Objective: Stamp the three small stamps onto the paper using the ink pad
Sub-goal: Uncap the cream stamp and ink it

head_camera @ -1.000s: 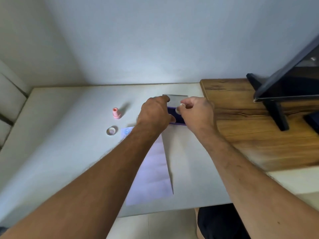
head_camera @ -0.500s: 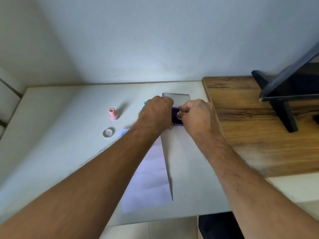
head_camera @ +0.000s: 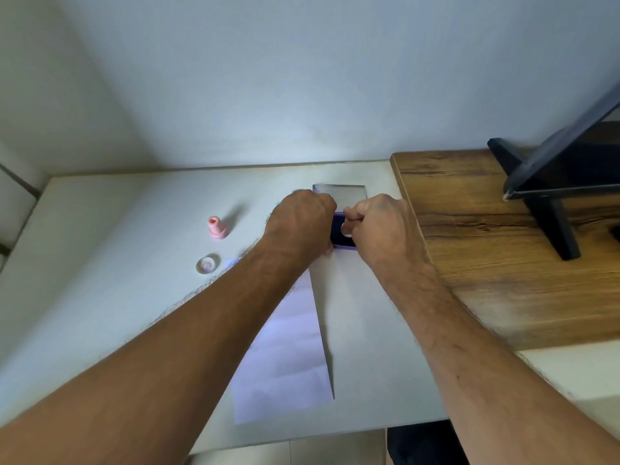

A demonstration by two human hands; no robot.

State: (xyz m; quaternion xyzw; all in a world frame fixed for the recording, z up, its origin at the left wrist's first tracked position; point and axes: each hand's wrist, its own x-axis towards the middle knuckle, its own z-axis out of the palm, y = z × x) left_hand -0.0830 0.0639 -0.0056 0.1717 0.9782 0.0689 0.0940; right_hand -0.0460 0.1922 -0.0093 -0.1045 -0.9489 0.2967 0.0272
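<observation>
Under the curled fingers of the right hand, a small stamp with a pale round base now sits down on the dark face of the ink pad; a second ago the same hand held it a little above the pad, so the change is a short descent into the ink. I take this as the inking step of one stamp, with the press onto the paper yet to come. The right fingers are bent narrow, pinching the stamp's top between thumb and forefinger, knuckles up and the wrist angled in from the lower right. Just left of those fingers, the left hand lies knuckles-up over the pad's left edge with its fingers folded down; it seems to steady the pad, as it did a second ago, though whether the fingertips grip the edge or only press on it cannot be told. Beyond both sets of fingers lies the pad's clear lid. Well left of the left fingers stand a pink stamp and, nearer the person, a clear round cap or stamp. The paper runs from beneath the left wrist toward the person, and a faint mark shows at its far left corner.
</observation>
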